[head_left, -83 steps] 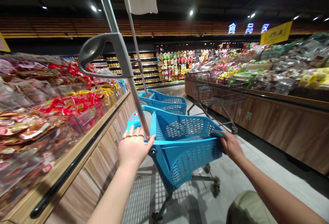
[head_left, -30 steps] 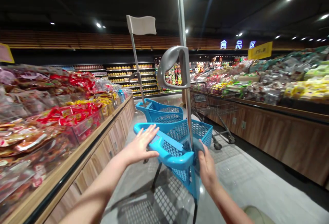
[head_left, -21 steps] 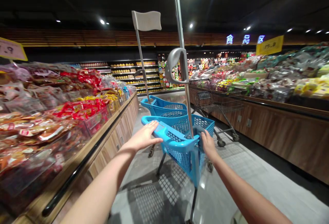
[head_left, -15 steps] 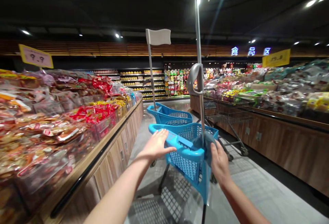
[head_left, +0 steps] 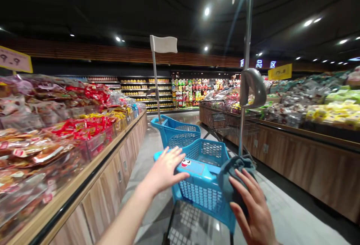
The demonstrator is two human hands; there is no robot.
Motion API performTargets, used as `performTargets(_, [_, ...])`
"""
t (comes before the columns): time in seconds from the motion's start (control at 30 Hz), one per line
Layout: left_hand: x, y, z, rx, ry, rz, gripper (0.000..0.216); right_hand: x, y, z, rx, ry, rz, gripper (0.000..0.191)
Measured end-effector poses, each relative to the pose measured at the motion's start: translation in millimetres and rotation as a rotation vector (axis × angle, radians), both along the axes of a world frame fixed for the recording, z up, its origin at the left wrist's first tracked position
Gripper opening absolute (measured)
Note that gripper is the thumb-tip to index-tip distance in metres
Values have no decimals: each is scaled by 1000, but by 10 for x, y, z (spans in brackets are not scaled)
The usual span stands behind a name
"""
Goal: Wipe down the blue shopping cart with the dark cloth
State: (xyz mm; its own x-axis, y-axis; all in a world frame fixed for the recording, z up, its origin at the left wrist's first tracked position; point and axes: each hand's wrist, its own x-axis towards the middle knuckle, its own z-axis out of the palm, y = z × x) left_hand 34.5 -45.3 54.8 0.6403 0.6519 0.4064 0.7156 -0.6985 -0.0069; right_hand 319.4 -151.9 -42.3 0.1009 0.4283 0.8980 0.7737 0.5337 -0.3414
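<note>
One left hand (head_left: 168, 169) lies palm down, fingers spread, on the handle (head_left: 198, 169) of a blue cart (head_left: 201, 196). The right hand (head_left: 251, 207), fingers parted, rests against a bunched dark teal cloth (head_left: 228, 179); whether it grips, I cannot tell. Just right of the left hand is a cartoon-face sticker (head_left: 185, 163). Above the right hand rises a metal pole (head_left: 242, 128) with a grey loop (head_left: 259, 89). Ahead of both hands stands a second blue cart (head_left: 180, 140) with a white flag (head_left: 165, 45). Well left of the left hand lie red packets (head_left: 90, 127).
</note>
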Motion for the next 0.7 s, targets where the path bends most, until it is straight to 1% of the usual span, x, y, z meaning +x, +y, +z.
performTargets(0.03, [-141,96,17,-21,15,23,77,16,-1,19,1,-81,-34,44])
performTargets(0.1, [-385,264,14,-84,18,47,72,49,55,68,18,-126,-105,45])
performTargets(0.13, [-469,325,-1,-89,6,38,68,65,104,95,13,-126,-126,42])
performTargets(0.2, [-543,397,-41,-84,-17,22,61,86,221,151,-20,-124,-174,38])
performTargets(0.27, [-510,433,-80,-70,-34,41,59,76,343,203,-60,-109,-251,39])
performTargets(0.33, [-425,464,-112,-67,-46,91,62,17,462,241,-94,-97,-334,44])
performTargets(0.43, [-292,508,-145,-47,-51,158,66,-180,630,251,-109,-139,-428,47])
performTargets(0.5, [-225,512,-158,-23,-42,190,69,-365,734,230,-94,-197,-417,48])
performTargets(0.6, [-156,479,-162,1,-31,223,70,-589,869,193,-66,-249,-355,53])
performTargets(0.67, [-129,454,-158,-5,-36,217,68,-592,943,174,-49,-280,-333,55])
performTargets(0.7, [-121,444,-155,-14,-41,205,66,-532,975,165,-41,-303,-322,54])
